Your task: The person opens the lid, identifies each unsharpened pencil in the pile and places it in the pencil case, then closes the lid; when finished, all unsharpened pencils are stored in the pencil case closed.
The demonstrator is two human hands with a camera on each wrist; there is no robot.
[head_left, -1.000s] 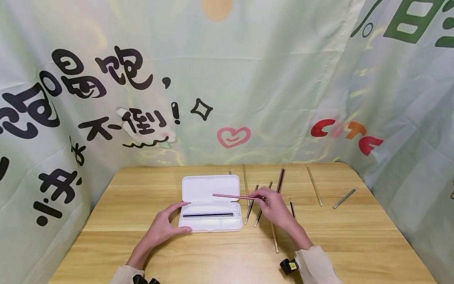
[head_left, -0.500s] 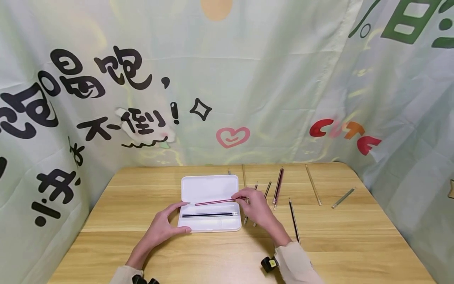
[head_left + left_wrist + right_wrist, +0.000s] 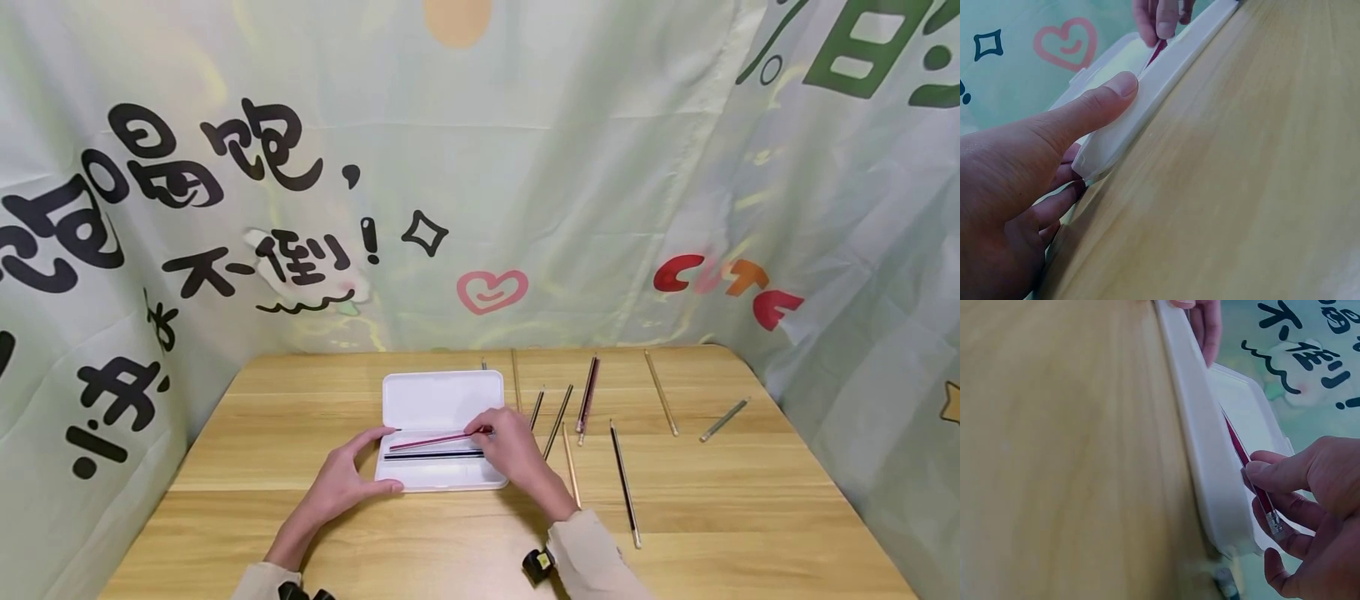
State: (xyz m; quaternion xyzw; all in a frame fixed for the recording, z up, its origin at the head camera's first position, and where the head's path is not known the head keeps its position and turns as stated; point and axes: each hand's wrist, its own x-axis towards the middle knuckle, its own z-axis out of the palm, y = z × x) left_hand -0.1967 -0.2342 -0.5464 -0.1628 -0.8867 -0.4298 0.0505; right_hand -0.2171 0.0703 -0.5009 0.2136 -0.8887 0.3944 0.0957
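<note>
An open white pencil case [image 3: 442,393] lies on the table, lid folded back. My left hand [image 3: 343,482] holds its left end, with the thumb on the front wall [image 3: 1110,134] and the fingers round the back corner. Between thumb and fingers my right hand [image 3: 516,457] pinches a red pencil [image 3: 427,442] near its eraser end. The pencil slants over the tray, its far end lower left. In the right wrist view, the metal ferrule [image 3: 1272,520] shows below the fingertips. A dark pencil [image 3: 427,456] lies lengthwise in the tray, its right end hidden by my right hand.
Several loose pencils lie right of the case: a dark pair [image 3: 588,396], a black one [image 3: 624,483], a natural wood one [image 3: 661,392] and a short grey-green one [image 3: 724,419]. A printed curtain [image 3: 600,208] stands behind the wooden table [image 3: 750,517].
My right hand has carried the red pencil leftward and down, from beyond the case's right edge to over the tray. My left hand has stayed on the case.
</note>
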